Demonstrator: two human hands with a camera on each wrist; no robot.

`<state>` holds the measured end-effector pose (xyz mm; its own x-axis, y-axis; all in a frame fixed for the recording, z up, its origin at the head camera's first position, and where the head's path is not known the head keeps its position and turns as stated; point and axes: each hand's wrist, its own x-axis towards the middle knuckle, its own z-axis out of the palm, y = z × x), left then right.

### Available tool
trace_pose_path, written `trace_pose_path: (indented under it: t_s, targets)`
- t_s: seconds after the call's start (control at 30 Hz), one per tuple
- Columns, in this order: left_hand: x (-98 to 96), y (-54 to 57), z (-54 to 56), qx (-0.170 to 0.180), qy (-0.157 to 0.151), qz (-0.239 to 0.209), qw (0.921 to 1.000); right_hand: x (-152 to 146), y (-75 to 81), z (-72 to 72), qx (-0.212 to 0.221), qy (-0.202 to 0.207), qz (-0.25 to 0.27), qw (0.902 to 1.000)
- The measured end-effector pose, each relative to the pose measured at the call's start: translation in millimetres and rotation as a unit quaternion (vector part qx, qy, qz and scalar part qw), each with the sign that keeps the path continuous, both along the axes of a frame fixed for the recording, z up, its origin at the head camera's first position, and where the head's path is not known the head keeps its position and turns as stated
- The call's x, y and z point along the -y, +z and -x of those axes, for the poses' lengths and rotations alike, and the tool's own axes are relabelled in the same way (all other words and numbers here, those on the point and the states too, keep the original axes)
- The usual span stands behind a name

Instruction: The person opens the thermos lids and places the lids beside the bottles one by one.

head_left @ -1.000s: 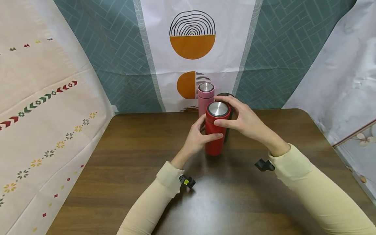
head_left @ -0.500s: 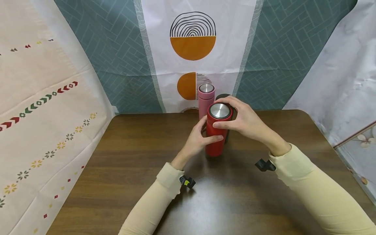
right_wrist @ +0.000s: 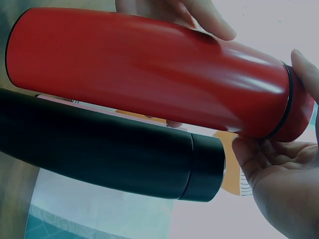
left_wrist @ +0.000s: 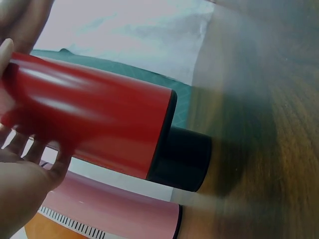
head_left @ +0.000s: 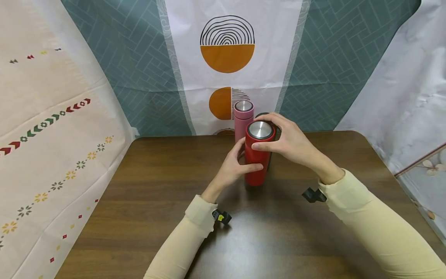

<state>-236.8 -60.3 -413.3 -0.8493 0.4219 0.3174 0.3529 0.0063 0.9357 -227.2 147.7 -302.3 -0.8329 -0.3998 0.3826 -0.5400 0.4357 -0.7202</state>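
A red thermos flask [head_left: 257, 162] with a brushed-metal lid top [head_left: 260, 130] is held between both hands. My left hand [head_left: 232, 166] grips its body from the left, thumb across the front. Higher up, my right hand [head_left: 290, 141] holds it around the lid end; in the right wrist view its fingers and thumb [right_wrist: 305, 74] lie at the red lid. The flask's dark base [left_wrist: 162, 134] appears raised off the tabletop in the left wrist view. Right behind it stands a black thermos [right_wrist: 109, 149], mostly hidden from the head camera. A pink thermos [head_left: 243, 124] stands upright behind to the left.
The brown wooden table [head_left: 156, 217] has rounded back corners. A patterned cloth [head_left: 226, 58] hangs behind its back edge, with a cream cloth [head_left: 45, 155] on the left and a pale one [head_left: 411, 93] on the right.
The red thermos has shifted slightly to the right and up relative to the pink one. Both hands keep their hold on it.
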Motion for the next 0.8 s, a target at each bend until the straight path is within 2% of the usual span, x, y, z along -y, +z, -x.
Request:
trace_pose_path:
  t_s: [0.27, 0.57, 0.8]
  targets:
    - [-2.2, -2.9, -0.8, 0.002, -0.007, -0.012, 0.9999, 2.2, -0.7, 0.5, -0.001, 0.004, -0.003, 1.0]
    - [-2.9, -0.2, -2.5, -0.005, 0.009, -0.009, 0.9999, -0.1, 4.1, 0.8, -0.001, 0.021, -0.011, 0.9997]
    - [-1.0, 1.1, -2.0, -0.023, 0.016, -0.002, 0.9996, -2.2, 4.7, 3.6, 0.003, 0.037, -0.008, 0.9993]
